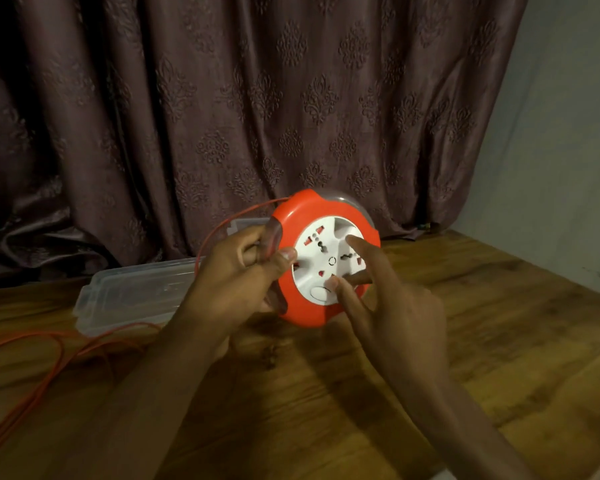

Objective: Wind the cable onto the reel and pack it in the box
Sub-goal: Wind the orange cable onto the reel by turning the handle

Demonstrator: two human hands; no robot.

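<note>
A round orange cable reel (302, 216) with a white socket face is held tilted above the wooden table. My left hand (232, 282) grips its left rim, thumb on the front. My right hand (392, 306) has its fingers spread on the white centre disc (321, 258); the fingertips touch the disc's recesses. An orange cable (45, 372) leaves the reel's top left, arcs behind my left hand and lies in loose loops on the table at the left. A clear plastic box (132, 296) lies behind my left hand, partly hidden by it.
A dark patterned curtain (222, 116) hangs right behind the table. A pale wall (561, 150) stands on the right. The wooden tabletop (326, 393) stretches in front of and to the right of my hands.
</note>
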